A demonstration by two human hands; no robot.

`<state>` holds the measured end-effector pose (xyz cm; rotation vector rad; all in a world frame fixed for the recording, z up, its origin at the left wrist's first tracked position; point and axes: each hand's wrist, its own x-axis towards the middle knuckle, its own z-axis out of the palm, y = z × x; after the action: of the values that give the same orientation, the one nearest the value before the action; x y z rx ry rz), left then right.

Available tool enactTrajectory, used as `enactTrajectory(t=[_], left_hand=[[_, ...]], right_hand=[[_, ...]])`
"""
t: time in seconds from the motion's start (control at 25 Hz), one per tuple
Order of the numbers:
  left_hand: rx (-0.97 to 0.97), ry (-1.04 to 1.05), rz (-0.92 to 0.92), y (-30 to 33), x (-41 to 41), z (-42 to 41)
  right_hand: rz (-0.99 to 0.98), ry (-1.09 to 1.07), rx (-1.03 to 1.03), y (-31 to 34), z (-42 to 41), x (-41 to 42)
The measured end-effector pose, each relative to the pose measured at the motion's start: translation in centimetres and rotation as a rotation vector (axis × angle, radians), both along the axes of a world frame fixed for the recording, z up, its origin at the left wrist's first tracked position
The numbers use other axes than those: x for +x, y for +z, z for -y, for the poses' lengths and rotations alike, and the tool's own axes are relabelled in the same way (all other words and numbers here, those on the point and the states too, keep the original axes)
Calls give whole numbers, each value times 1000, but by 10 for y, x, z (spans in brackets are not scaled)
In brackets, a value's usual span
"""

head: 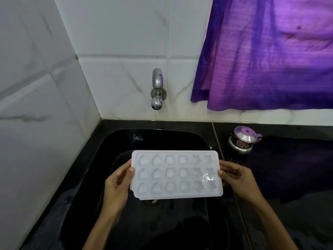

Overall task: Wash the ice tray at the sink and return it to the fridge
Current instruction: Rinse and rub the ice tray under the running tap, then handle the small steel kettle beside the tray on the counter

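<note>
A white plastic ice tray [175, 175] with three rows of shaped moulds is held level over the black sink [126, 139]. My left hand [117, 184] grips its left short edge, thumb on top. My right hand [236, 177] grips the right short edge the same way. The moulds on the right end look wet and glossy. A chrome tap [157, 89] sticks out of the tiled wall above and behind the tray; no water runs from it.
A small steel pot with a purple-knobbed lid [243, 139] stands on the black counter [288, 159] right of the sink. A purple curtain [270, 56] hangs at the upper right. White marble-look tiles [45, 105] close the left side and back.
</note>
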<state>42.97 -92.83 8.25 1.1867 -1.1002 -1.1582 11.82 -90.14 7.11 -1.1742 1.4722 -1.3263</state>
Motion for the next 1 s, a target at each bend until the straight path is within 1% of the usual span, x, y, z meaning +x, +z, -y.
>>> enactTrajectory(t=[0.08, 0.24, 0.36, 0.48, 0.68, 1.0], left_hand=[[87, -63, 10, -8, -10, -7], [196, -137, 47, -19, -30, -22], [233, -224, 77, -21, -46, -31], [260, -303, 105, -26, -68, -40], [307, -366, 129, -35, -119, -55], [290, -264, 90, -46, -234, -81]], right_hand=[[40, -70, 52, -9, -12, -9], [122, -250, 138, -28, -45, -25], [147, -329, 154, -34, -68, -38], [129, -390, 167, -34, -90, -59], [98, -397, 173, -33, -116, -115], [56, -327, 211, -34, -133, -234]])
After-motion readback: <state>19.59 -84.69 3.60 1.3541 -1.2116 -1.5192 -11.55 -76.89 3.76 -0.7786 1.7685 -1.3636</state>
